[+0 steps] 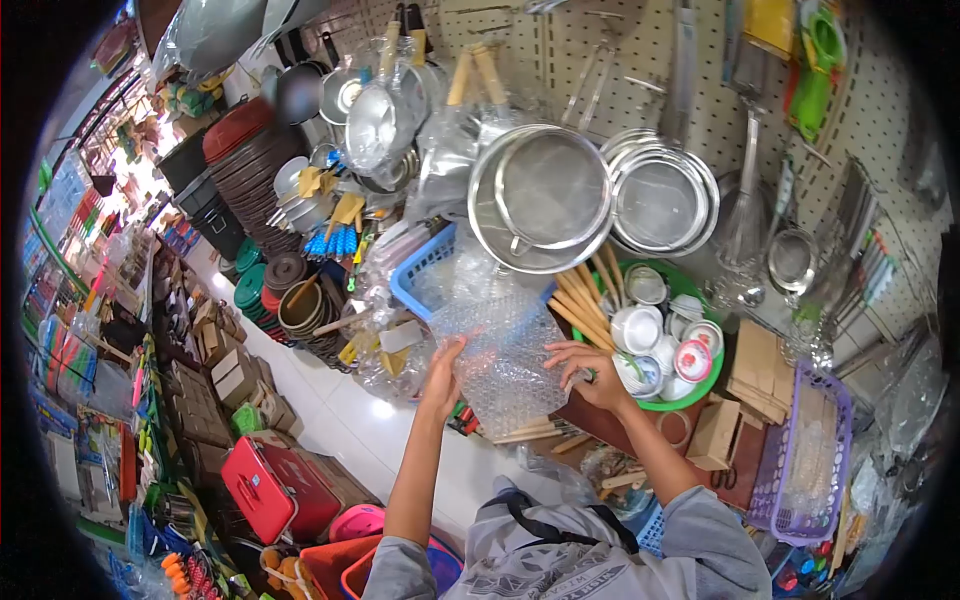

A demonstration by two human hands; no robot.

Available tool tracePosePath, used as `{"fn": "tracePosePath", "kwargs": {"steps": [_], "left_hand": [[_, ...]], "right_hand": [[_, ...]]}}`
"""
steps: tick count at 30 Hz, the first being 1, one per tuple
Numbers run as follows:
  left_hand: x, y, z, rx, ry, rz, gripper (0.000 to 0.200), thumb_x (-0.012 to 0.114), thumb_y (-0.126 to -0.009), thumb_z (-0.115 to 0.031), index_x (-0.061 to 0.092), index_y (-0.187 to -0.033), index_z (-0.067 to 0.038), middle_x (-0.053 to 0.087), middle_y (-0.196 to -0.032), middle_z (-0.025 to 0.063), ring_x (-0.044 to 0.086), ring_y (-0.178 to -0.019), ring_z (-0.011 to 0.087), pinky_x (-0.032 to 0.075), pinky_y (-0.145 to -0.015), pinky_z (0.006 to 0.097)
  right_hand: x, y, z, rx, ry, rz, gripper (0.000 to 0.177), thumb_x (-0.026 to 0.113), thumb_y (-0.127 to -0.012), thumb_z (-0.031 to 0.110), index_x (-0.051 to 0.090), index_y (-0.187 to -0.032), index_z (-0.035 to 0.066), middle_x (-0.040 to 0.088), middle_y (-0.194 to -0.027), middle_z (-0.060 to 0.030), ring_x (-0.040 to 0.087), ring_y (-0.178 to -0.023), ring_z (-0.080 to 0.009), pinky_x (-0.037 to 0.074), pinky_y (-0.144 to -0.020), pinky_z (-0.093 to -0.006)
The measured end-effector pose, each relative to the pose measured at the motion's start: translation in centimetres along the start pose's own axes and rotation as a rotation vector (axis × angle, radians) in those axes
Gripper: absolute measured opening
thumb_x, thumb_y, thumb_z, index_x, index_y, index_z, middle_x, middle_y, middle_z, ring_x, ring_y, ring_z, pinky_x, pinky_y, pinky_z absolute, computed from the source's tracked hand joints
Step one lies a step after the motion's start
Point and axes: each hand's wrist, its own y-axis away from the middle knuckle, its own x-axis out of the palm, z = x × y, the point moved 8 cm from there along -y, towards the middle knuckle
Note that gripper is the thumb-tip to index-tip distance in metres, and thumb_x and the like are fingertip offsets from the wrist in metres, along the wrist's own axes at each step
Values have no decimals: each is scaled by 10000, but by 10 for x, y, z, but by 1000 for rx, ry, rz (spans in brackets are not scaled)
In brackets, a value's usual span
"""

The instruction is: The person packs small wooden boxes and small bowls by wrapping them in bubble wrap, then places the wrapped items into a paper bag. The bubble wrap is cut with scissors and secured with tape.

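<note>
A sheet of clear bubble wrap (510, 365) is spread in front of my chest. My left hand (442, 380) is closed on its left edge, thumb pointing up. At the right edge of the sheet is my right hand (590, 375), its fingers apart and bent, the fingertips at the plastic. Something small and dark green shows by those fingers; I cannot make out what it is. Just behind the sheet stands a blue plastic basket (420, 270) with more clear plastic in it. To the right of the sheet, wooden handles (583, 305) stick out over a green basin (708, 385).
White bowls and cups (640, 328) fill the basin. Large metal strainers (540, 198) hang on the pegboard (560, 60). A purple basket (800, 520) and an open cardboard box (714, 435) stand at right. A red case (270, 490) lies at lower left beside the tiled aisle (345, 430).
</note>
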Motion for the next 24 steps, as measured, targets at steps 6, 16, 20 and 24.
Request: {"fn": "tracePosePath", "kwargs": {"steps": [6, 16, 20, 24], "left_hand": [[55, 27, 55, -48, -53, -35, 552, 476, -958, 6, 313, -1472, -110, 475, -1423, 179, 595, -1150, 362, 529, -966, 463], [137, 64, 131, -79, -100, 216, 503, 496, -959, -7, 398, -1443, -102, 592, -1267, 159, 637, -993, 188, 572, -792, 342], [176, 77, 166, -136, -141, 270, 476, 503, -959, -11, 434, -1422, -100, 616, -1224, 141, 621, -1034, 172, 554, -817, 335], [212, 80, 202, -182, -209, 367, 435, 515, -965, -36, 465, -1395, -83, 621, -1211, 123, 606, -1080, 183, 535, -859, 357]], "right_hand": [[-44, 74, 36, -20, 49, 42, 80, 652, -735, 117, 674, -732, 40, 711, -1082, -92, 548, -1242, -332, 408, -1049, -440], [-115, 186, 24, 238, -294, -531, 596, 635, -914, 222, 383, -1429, 60, 295, -1498, -123, 440, -1319, -283, 499, -974, -410], [-118, 231, 26, 697, -543, -568, 733, 599, -960, 207, 120, -1514, 230, 344, -1435, -196, 380, -1353, -288, 494, -985, -443], [-126, 258, 37, 662, -516, -559, 861, 674, -910, 120, 71, -1507, 272, 481, -1330, -164, 565, -1143, -237, 515, -901, -376]]}}
